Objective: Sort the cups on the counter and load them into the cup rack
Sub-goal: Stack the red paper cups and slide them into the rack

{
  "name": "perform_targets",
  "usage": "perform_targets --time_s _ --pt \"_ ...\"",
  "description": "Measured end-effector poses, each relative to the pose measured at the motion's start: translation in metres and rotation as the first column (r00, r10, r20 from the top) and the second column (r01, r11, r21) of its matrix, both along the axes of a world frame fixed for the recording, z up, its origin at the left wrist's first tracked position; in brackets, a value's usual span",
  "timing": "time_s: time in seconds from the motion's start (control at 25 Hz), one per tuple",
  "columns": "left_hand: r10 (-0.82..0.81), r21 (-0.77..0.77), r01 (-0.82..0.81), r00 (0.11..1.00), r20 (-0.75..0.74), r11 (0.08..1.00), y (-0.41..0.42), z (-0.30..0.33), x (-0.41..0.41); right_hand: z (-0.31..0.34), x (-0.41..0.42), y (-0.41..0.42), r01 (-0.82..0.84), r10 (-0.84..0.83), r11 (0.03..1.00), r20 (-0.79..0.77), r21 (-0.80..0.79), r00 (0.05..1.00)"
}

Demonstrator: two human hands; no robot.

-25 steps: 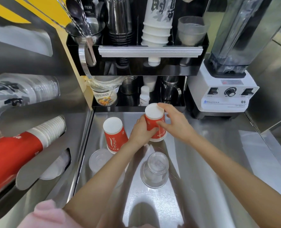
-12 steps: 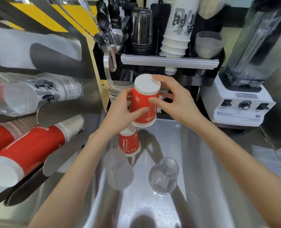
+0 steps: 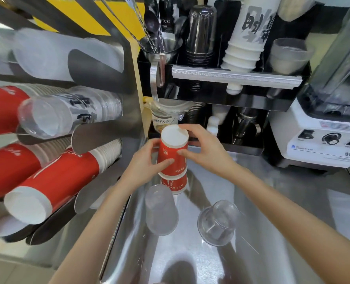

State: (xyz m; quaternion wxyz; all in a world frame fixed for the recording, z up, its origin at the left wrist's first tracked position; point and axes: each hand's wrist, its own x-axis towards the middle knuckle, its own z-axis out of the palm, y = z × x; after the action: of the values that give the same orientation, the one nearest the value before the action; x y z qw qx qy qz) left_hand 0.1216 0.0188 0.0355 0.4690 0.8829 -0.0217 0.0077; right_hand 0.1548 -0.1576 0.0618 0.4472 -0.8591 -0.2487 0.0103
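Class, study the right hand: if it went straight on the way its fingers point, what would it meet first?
The right hand points leftward, and its fingers already touch the upper red paper cup. Beyond it lies the left hand, gripping the cup's other side.

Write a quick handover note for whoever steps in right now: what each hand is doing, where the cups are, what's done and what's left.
Left hand and right hand both grip the upper red cup, upside down over the lower red cup on the counter.
Frosted cup and clear cup stand upside down on the counter, untouched.
Done: red cups being stacked.
Left: load the reds into the cup rack, then the other two.
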Motion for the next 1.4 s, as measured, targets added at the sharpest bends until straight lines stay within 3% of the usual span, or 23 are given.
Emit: perform_targets --time_s 0.24,0.52,0.8,1.08,1.4 --pt "-0.077 0.030 0.084 0.981 -0.179 0.996 0.000 -0.034 0.013 -0.038 0.008 0.002 -0.015 0.008 0.991 -0.054 -0.130 0.999" --pt "-0.105 0.006 0.110 0.962 -0.251 0.994 -0.001 -0.058 0.019 -0.062 0.012 -0.001 -0.013 -0.017 0.986 -0.177 -0.167 0.984" --pt "-0.182 -0.023 0.186 0.914 -0.362 0.982 0.004 -0.071 0.023 -0.075 0.017 0.000 -0.012 -0.029 0.997 -0.496 -0.080 0.868" --pt "-0.220 -0.098 0.197 0.859 -0.463 0.975 0.001 -0.079 0.025 -0.086 0.017 0.005 0.006 -0.056 0.994 -0.480 -0.105 0.876" --pt "-0.113 -0.107 0.076 0.909 -0.402 0.991 -0.003 -0.069 0.028 -0.077 0.019 -0.003 0.098 -0.098 0.995 -0.447 -0.022 0.889"
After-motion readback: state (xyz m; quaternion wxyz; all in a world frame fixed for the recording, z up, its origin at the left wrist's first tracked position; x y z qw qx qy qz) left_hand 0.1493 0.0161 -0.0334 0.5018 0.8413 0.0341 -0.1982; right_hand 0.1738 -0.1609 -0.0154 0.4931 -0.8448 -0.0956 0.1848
